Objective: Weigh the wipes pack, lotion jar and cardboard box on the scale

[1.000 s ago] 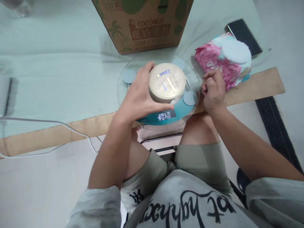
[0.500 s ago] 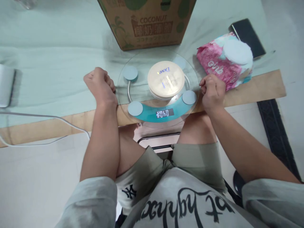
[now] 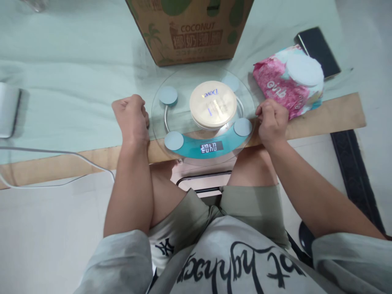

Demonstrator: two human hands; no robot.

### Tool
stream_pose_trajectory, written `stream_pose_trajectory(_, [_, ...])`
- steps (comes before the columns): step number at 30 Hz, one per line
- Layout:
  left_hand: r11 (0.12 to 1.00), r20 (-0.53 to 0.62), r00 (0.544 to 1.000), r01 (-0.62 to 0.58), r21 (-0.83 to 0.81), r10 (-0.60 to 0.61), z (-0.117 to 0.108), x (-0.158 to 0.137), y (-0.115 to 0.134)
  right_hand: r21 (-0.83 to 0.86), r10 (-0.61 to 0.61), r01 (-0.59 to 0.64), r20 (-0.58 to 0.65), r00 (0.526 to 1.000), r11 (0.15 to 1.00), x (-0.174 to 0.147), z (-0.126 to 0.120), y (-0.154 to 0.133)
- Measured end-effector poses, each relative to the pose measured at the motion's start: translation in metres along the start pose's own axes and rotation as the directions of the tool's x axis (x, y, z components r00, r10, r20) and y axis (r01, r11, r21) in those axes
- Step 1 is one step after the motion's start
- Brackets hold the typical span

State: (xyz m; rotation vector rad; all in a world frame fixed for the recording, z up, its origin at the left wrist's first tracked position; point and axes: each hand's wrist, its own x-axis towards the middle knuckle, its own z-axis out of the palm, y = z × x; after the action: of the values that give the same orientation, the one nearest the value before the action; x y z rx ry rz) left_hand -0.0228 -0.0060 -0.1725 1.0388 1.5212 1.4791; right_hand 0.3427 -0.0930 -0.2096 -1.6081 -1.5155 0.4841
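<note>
A round glass scale (image 3: 156, 118) lies at the table's near edge, with a teal band and a lit digital display (image 3: 211, 147). On the glass sits a round cream-coloured Dove tub (image 3: 213, 104), its lid closed. My left hand (image 3: 131, 120) is a fist resting just left of the scale, with nothing visible in it. To the right, my right hand (image 3: 272, 121) is also curled into a fist, its fingers close by the scale's rim; whether they touch the glass I cannot tell. A pink and white pack of wipes (image 3: 289, 81) lies just beyond that hand.
Behind the scale stands a cardboard box (image 3: 196, 41) printed "COCONUT". A dark flat case (image 3: 320, 51) lies behind the wipes. At the left are a white device (image 3: 8, 110) and a white cable (image 3: 76, 154) hanging over the wooden table edge (image 3: 330, 110).
My left fist has come slightly nearer to me and turned a little more upright. The right fist stays closed beside the scale, and the tub and display look the same.
</note>
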Motion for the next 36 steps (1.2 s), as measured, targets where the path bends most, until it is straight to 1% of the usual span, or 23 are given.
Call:
stream_pose_trajectory(3, [0.999, 0.012, 1.0, 0.0, 0.036, -0.001, 0.002, -0.001, 0.001, -0.008, 0.019, -0.02, -0.095, 0.995, 1.0, -0.001, 0.002, -0.008])
stream_pose_trajectory(6, [0.997, 0.036, 0.999, -0.014, 0.076, 0.011, 0.002, -0.002, 0.001, -0.012, 0.027, -0.028, -0.128, 0.991, 1.0, -0.001, 0.004, -0.012])
stream_pose_trajectory(12, [0.992, 0.085, 0.996, -0.031, 0.122, 0.021, 0.001, -0.001, 0.003, -0.019, 0.038, -0.041, -0.133, 0.99, 0.999, -0.001, 0.005, -0.01])
stream_pose_trajectory(23, [0.992, 0.114, 0.993, -0.022, 0.124, 0.008, 0.006, -0.006, 0.014, -0.017, 0.017, -0.02, -0.127, 0.992, 1.0, 0.001, 0.005, -0.003])
stream_pose_trajectory(36, [0.985, 0.123, 0.992, -0.008, 0.174, -0.013, 0.007, -0.008, 0.017, -0.021, 0.002, -0.005, -0.15, 0.989, 1.0, 0.002, 0.005, -0.014])
